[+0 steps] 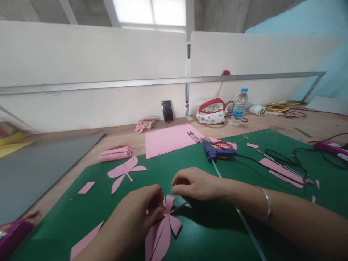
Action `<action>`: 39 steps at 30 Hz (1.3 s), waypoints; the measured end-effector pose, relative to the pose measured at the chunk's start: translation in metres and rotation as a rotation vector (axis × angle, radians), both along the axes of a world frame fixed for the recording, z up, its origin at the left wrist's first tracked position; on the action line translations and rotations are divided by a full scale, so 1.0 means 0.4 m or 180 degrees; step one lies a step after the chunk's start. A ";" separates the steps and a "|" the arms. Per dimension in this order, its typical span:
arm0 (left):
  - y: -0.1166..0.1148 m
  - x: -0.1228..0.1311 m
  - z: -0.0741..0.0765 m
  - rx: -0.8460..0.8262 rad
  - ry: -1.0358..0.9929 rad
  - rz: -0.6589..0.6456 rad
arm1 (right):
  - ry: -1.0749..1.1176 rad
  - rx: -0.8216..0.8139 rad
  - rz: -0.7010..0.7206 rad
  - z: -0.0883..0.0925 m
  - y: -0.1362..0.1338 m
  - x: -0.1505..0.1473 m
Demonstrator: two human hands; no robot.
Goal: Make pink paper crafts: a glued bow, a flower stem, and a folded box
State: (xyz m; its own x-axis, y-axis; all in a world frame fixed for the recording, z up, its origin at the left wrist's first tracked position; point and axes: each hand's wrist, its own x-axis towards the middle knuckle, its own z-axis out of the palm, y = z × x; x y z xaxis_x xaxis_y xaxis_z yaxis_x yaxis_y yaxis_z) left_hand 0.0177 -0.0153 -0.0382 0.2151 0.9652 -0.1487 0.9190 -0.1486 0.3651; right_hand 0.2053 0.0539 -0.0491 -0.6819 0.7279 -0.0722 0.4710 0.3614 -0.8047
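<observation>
My left hand point(141, 210) is closed in a pinch on the middle of a pink paper bow point(163, 228) that lies on the green cutting mat point(217, 235). My right hand point(194, 183), with a bangle on the wrist, curls its fingers just above the bow's top loops; what it holds, if anything, is hidden. A second, finished pink paper bow point(123, 172) lies on the mat to the upper left.
A blue glue gun point(217, 149) with its cable, a metal ruler point(244, 221), pink strips point(282, 170), a pink paper sheet point(170, 139) with small snips point(193, 135), a water bottle point(239, 107), a pouch point(211, 112) and a phone point(167, 110) lie around. A grey board point(35, 170) sits left.
</observation>
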 end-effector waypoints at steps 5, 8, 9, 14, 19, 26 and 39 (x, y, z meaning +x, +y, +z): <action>0.061 -0.001 0.048 -0.0066 -0.0815 0.0047 | 0.0604 -0.0798 -0.0244 0.000 0.001 -0.006; 0.091 0.001 0.055 -0.0252 -0.1343 0.0125 | 0.1041 -0.1145 -0.0654 0.003 0.007 -0.008; 0.098 0.003 0.050 -0.0338 -0.1545 0.0150 | 0.1104 -0.1143 -0.0762 0.003 0.009 -0.008; 0.105 0.015 0.004 -0.0566 -0.2565 0.0490 | 0.1229 -0.1250 -0.1117 -0.001 0.019 -0.012; 0.095 0.009 -0.022 -0.0654 -0.2569 0.0662 | 0.1248 -0.1542 -0.1269 -0.009 0.025 -0.023; 0.096 0.018 -0.038 -0.0778 -0.2408 0.0673 | 0.1229 -0.1653 -0.1174 -0.011 0.017 -0.026; 0.082 0.034 -0.041 -0.0666 -0.2657 0.0565 | 0.1304 -0.1705 -0.1302 -0.024 0.015 -0.030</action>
